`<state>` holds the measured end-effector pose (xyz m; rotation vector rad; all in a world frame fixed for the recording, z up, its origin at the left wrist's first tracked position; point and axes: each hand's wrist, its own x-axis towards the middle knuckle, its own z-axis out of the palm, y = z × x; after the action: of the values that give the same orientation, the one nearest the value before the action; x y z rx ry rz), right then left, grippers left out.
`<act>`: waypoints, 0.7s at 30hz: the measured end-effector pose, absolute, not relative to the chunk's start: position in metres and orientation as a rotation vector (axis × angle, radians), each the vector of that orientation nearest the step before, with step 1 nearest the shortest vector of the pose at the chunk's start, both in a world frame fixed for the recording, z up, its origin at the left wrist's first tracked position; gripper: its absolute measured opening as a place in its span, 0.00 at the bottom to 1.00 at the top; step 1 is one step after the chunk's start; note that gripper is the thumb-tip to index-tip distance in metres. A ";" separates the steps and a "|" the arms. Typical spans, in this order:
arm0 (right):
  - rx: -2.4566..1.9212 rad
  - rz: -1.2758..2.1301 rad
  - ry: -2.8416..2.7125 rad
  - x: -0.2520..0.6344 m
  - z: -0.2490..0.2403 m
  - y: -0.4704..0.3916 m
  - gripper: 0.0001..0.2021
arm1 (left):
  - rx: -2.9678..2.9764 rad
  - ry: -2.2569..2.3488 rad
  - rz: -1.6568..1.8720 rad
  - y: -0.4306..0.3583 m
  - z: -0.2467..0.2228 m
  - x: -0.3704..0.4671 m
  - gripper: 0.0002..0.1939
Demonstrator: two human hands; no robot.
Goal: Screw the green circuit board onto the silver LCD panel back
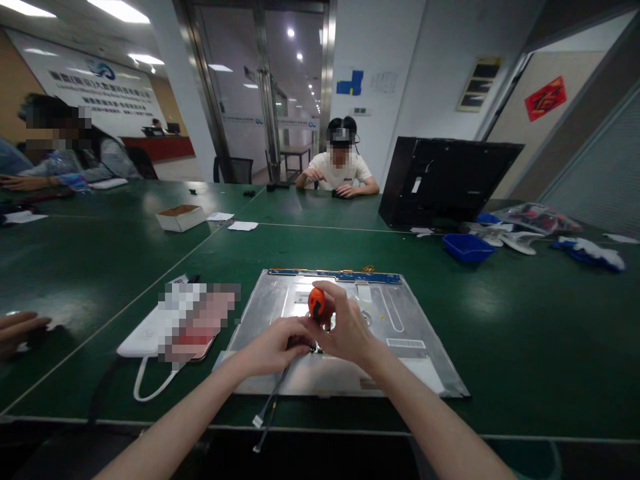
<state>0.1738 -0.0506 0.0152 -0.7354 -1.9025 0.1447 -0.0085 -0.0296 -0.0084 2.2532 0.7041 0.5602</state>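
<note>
A flat metal-backed display panel (420,363) lies on the table in front of me. My right hand (347,327) is closed around a screwdriver with an orange and black handle (317,303), held upright over the middle of the panel. Close against it, my left hand (280,343) has its fingers curled together low over the panel, by the screwdriver's lower end. Whatever these fingers pinch is hidden, as is the screwdriver's tip. Dark cables with small plugs (258,421) run from under my left hand past the panel's front edge. Along the far edge runs a blue circuit board (390,278).
Left of the panel lie a white power bank (143,337) and a pink phone (203,350) with a white cable. Farther off are a white box (180,219), a black monitor (445,180) and a blue tray (467,248). Another person's hand (23,327) rests at far left; a co-worker (345,167) sits opposite.
</note>
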 end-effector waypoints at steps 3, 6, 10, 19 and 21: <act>-0.736 0.155 -1.902 0.174 0.016 -0.051 0.25 | 2.250 0.688 0.571 -0.029 -0.009 -0.009 0.04; -0.732 0.141 -1.873 0.174 0.018 -0.052 0.25 | 2.248 0.669 0.574 -0.029 -0.009 -0.010 0.05; -0.732 0.143 -1.795 0.175 0.022 -0.054 0.27 | 2.248 0.659 0.551 -0.029 -0.008 -0.011 0.06; -0.732 0.134 -1.776 0.176 0.023 -0.054 0.26 | 2.258 0.670 0.520 -0.029 -0.007 -0.011 0.07; -0.732 0.123 -1.776 0.175 0.023 -0.054 0.26 | 2.257 0.669 0.527 -0.029 -0.007 -0.011 0.07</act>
<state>0.1753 -0.0540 0.0232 -0.7325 -1.7763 0.1232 -0.0112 -0.0289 -0.0073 2.2574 0.6687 0.5266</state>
